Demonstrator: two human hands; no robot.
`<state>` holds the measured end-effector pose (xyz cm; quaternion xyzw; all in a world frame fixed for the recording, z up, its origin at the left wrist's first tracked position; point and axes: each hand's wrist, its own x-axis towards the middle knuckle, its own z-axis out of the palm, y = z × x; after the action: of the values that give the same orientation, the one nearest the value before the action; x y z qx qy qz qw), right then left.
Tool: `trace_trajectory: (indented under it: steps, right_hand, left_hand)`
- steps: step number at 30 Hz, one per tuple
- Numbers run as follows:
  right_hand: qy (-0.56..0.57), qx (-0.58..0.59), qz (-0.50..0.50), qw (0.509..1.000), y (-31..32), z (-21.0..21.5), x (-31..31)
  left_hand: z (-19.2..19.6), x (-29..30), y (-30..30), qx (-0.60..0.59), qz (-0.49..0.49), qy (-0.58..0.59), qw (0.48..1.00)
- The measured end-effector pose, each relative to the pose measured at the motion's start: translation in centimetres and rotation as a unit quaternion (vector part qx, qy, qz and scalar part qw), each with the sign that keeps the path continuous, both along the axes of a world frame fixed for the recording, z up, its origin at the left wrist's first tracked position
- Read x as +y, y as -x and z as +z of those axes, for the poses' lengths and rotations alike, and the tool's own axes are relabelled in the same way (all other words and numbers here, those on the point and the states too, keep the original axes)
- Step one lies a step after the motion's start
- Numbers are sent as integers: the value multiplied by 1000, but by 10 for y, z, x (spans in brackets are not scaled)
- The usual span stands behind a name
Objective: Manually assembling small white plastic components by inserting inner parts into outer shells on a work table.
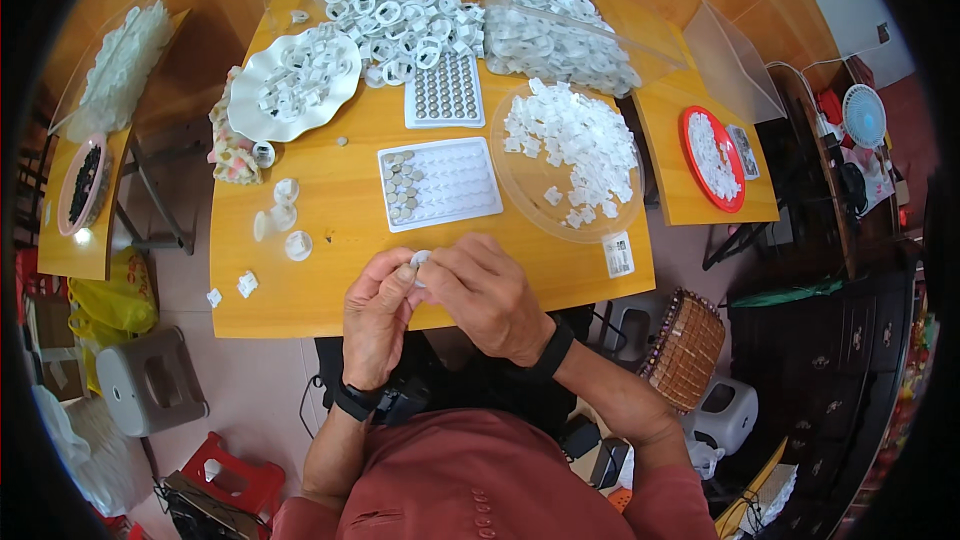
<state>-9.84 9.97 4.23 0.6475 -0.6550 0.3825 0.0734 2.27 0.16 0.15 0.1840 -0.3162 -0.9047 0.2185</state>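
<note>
Over the near edge of the table, both my hands meet at a small round white plastic piece (419, 259). My left hand (375, 320) pinches it between thumb and fingers. On its other side the bent fingers of my right hand (492, 298) grip it and partly cover it. Just beyond my hands lies a white plastic tray (462, 190) with button cells (402, 185) in its left part. Behind it, a second white tray (446, 124) holds many silvery round cells. Several round whitish plastic pieces (298, 245) sit on the table at the left.
A clear round tray (510, 202) of small white parts stands at the right. A wavy white plate (240, 115) and a large heap of white ring-shaped parts (400, 0) are at the back. Side tables carry a red tray (733, 202) and a pink bowl (98, 208).
</note>
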Motion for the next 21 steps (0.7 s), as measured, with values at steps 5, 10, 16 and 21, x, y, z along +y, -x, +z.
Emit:
trace_trajectory:
  steps: [5,10,16,21]
  right_hand:
    - [-43,-12,19,999,2,6,3]
    - [-55,-286,-27,956,5,-2,-1]
    - [-43,-375,-23,926,6,-5,-4]
    - [-60,-368,-36,927,7,-2,-5]
  left_hand:
    - [1,2,2,-12,17,2,1000]
    - [-1,-5,1,18,-12,-10,1000]
    - [-3,-8,0,20,-18,-28,999]
    - [3,-6,2,30,-10,-46,998]
